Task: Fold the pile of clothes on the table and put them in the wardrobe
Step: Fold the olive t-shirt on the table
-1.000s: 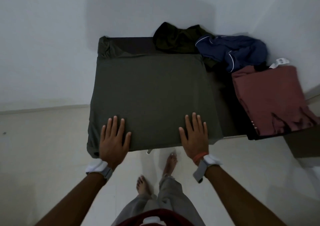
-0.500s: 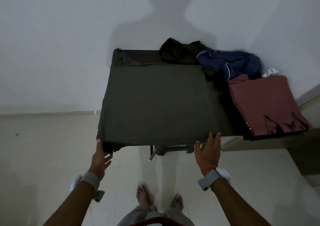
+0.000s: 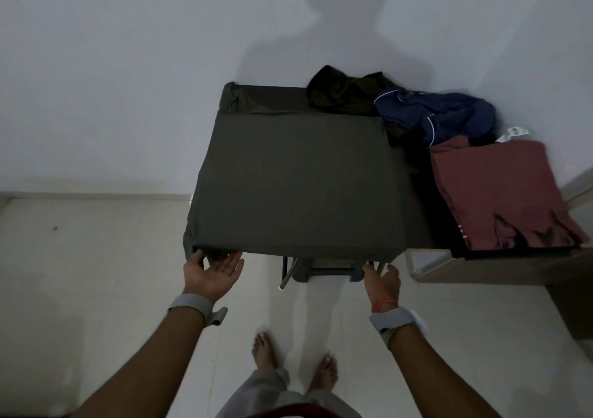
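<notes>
Olive garment (image 3: 295, 186): left hand (image 3: 211, 273) off top, now palm-up at near hem; right hand (image 3: 382, 281) fingertips under hem.

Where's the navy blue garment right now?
In the head view, the navy blue garment lies crumpled at the back right by the wall, between the dark crumpled garment on its left and the folded maroon garment in front.

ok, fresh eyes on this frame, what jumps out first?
The big olive-grey garment spread flat mid-frame dominates, with the left hand palm-up at its near-left corner and the right hand at its near-right hem. To the right lies a folded maroon garment, a crumpled navy garment behind it.
</notes>
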`<state>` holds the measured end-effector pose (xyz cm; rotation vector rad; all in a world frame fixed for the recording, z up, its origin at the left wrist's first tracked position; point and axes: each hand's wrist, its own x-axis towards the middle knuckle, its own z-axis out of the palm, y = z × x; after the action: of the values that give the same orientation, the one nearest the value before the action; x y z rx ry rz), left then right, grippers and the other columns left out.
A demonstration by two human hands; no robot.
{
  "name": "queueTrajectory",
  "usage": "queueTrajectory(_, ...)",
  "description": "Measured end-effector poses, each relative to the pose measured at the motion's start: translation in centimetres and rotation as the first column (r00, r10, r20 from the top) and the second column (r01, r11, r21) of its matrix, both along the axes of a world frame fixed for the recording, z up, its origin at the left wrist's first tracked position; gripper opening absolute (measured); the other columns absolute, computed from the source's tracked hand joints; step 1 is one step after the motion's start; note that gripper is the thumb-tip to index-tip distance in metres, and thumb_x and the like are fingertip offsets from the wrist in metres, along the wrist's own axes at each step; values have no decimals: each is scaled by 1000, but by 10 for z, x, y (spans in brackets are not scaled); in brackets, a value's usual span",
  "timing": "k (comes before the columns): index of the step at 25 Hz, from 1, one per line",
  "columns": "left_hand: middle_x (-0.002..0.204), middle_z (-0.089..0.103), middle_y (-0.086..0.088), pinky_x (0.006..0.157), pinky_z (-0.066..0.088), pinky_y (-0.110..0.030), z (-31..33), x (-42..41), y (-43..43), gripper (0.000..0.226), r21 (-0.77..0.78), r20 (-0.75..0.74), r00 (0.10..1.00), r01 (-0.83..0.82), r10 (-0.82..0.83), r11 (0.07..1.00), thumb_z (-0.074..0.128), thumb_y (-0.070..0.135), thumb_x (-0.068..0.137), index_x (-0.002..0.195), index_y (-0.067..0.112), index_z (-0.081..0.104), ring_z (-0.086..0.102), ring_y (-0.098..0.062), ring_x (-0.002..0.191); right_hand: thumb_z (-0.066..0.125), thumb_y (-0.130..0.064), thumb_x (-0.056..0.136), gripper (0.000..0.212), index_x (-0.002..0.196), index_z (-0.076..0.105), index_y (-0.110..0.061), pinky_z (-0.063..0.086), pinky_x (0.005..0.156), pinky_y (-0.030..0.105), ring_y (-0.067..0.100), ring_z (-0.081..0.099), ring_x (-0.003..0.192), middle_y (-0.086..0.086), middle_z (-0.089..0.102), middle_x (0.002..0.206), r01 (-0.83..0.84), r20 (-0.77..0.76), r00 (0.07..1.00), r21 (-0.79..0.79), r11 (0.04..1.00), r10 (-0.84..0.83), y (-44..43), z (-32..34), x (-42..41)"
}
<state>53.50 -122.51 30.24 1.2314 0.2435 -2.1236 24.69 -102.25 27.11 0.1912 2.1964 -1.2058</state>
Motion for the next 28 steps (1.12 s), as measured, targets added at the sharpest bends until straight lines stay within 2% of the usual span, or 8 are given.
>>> queueTrajectory(3, 140, 52, -20, 112, 37, -52, 0, 5, -9, 69, 2, -13, 989, -147, 147, 989, 55, 47, 91, 142, 2, 43, 52, -37, 130, 68, -33, 92, 45, 130, 54, -13, 48, 96, 42, 28, 57, 118, 8, 55, 127, 58, 376, 927, -177, 982, 13, -5, 11, -11)
queueTrajectory(5, 140, 52, -20, 110, 39, -53, -2, 11, -21, 71, 7, -10, 976, -217, 217, 976, 59, 48, 88, 142, 4, 43, 51, -38, 130, 64, -30, 97, 35, 126, 56, -13, 46, 104, 43, 25, 57, 117, 8, 57, 126, 87, 434, 901, -223, 971, 19, -12, 14, -12)
queueTrajectory(11, 131, 59, -18, 107, 45, -50, -10, 27, -43, 62, 4, 108, 972, -209, 207, 978, 62, 46, 88, 134, 7, 51, 59, -35, 121, 61, -37, 97, 38, 109, 72, -3, 50, 68, 26, 16, 68, 79, 11, 77, 99, -415, 319, 851, -80, 906, 417, -47, 47, 16)
queueTrajectory(14, 126, 62, -8, 102, 46, -40, -14, 27, -54, 31, 0, 307, 952, -18, 18, 1000, 55, 32, 93, 115, 10, 60, 62, -27, 105, 62, -32, 98, 34, 103, 73, 0, 52, 64, 22, 16, 67, 73, 15, 77, 97, -529, 243, 802, -134, 838, 546, -75, 71, 30)
queueTrajectory(16, 127, 59, -8, 97, 44, -38, -18, 25, -62, 25, 30, 509, 842, 189, -178, 981, 49, 24, 96, 113, 11, 61, 58, -25, 104, 63, -29, 98, 30, 98, 74, -1, 53, 64, 23, 15, 66, 70, 12, 77, 89, -544, 184, 805, -152, 825, 565, -92, 79, 35)
queueTrajectory(20, 123, 55, -13, 90, 45, -39, -19, 30, -75, 51, -22, 763, 635, 213, -121, 977, 62, 25, 95, 138, 1, 49, 53, -31, 105, 65, -26, 97, 25, 93, 72, -2, 52, 59, 23, 15, 65, 63, 6, 73, 76, -554, 108, 815, -140, 821, 569, -116, 79, 44)
queueTrajectory(25, 125, 66, -7, 96, 49, -41, -19, 39, -112, 50, -207, 564, 778, 456, -275, 865, 61, 44, 97, 134, 10, 61, 61, -26, 113, 65, -23, 97, 19, 94, 70, -5, 53, 55, 24, 13, 64, 60, 7, 73, 80, -552, 54, 826, -124, 824, 561, -138, 74, 59)
queueTrajectory(28, 125, 71, -8, 101, 50, -44, -6, 32, -125, 53, -294, 486, 753, 618, -442, 729, 55, 57, 96, 130, 17, 66, 63, -27, 119, 65, -22, 97, 16, 96, 70, -6, 54, 57, 24, 12, 64, 60, 7, 73, 82, -581, 18, 809, -120, 805, 587, -152, 73, 74)
